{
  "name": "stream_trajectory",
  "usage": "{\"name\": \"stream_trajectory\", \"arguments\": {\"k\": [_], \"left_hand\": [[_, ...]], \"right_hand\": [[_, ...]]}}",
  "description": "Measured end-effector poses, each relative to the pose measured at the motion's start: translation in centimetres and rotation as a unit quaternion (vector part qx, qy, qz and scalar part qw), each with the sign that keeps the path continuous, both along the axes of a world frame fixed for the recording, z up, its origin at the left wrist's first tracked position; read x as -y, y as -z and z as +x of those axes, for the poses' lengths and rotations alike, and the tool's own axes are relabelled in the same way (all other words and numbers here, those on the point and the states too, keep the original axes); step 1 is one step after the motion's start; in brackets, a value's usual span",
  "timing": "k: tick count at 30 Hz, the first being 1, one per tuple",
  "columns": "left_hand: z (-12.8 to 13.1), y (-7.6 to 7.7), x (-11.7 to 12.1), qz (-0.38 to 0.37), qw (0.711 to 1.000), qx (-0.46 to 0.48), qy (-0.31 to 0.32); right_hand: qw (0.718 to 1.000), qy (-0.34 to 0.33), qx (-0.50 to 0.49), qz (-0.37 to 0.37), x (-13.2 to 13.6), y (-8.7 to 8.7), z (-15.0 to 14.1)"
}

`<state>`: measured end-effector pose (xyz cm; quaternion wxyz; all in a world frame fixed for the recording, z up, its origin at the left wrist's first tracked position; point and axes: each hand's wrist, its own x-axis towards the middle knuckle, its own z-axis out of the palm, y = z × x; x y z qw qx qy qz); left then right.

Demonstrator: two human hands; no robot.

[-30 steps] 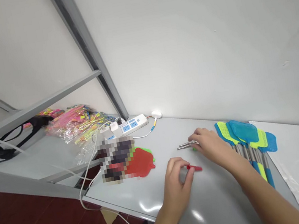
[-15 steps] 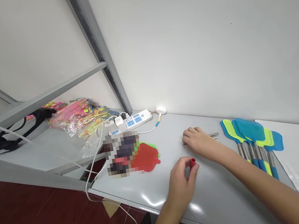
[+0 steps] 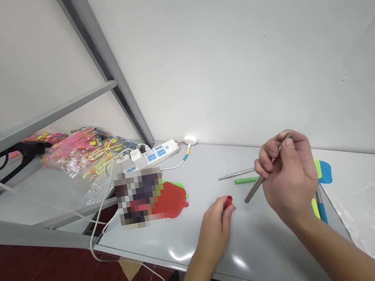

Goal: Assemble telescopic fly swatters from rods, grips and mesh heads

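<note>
"Right hand (image 3: 288, 178), what's logged?"

"One metal rod (image 3: 254, 190), held at a slant. The fingers (image 3: 266, 163) are curled narrow around it, with the thumb on top, and the lower end sticks out toward the left."

"Left hand (image 3: 215, 232)?"

"Closed on a small red cap (image 3: 228, 200), mostly hidden by the fingers, toward the front edge of the worktop (image 3: 264, 248)."

"Loose items between the hands?"

"A thin steel rod (image 3: 237, 174) and a green tube (image 3: 247, 180), lying almost parallel, nearer the back edge, just left of the right hand."

"Others?"

"A red fly swatter (image 3: 169, 202) left of centre, a white power strip (image 3: 150, 156) along the back edge, and a blue fly swatter (image 3: 324, 171) partly behind the right hand."

"Handling note?"

"Fingertips firm on the smooth rod should stop it turning; a tight pinch should keep the small cap from dropping."
</note>
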<state>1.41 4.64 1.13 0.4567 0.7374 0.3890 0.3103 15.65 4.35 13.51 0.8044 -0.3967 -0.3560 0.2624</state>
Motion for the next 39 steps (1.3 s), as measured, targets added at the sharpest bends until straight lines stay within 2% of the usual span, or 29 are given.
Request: {"name": "stream_trajectory", "arguments": {"k": [4,12,20,25,28,31,34,37,39], "left_hand": [[0.0,0.2,0.1,0.028,0.999,-0.02,0.015],[0.1,0.4,0.1,0.055,0.998,-0.034,0.017],[-0.3,0.5,0.3,0.051,0.998,-0.036,0.021],[-0.1,-0.1,0.5,0.048,0.999,-0.004,0.015],[-0.4,-0.8,0.7,0.052,0.998,0.034,0.007],[-1.2,-1.5,0.9,0.052,0.996,0.071,-0.015],[-1.7,-2.2,1.1,0.031,0.994,0.105,-0.029],[-0.9,-3.3,1.2,-0.015,0.989,0.141,-0.031],[0.3,-4.2,1.0,-0.044,0.98,0.188,-0.051]], "right_hand": [[0.999,0.009,-0.044,0.019,-0.6,1.6,-1.2],[1.0,-0.019,-0.006,0.008,-0.7,2.9,-2.9],[0.991,-0.099,0.063,-0.06,0.9,8.0,-4.4],[0.983,-0.116,0.101,-0.1,2.1,9.2,-3.7],[0.965,-0.128,0.179,-0.14,2.6,9.1,-2.7],[0.929,-0.152,0.285,-0.18,3.1,9.0,-1.9],[0.893,-0.181,0.348,-0.22,3.5,9.3,-1.6],[0.871,-0.204,0.385,-0.229,3.7,9.8,-1.8],[0.871,-0.21,0.392,-0.208,3.7,10.1,-2.2]]}}
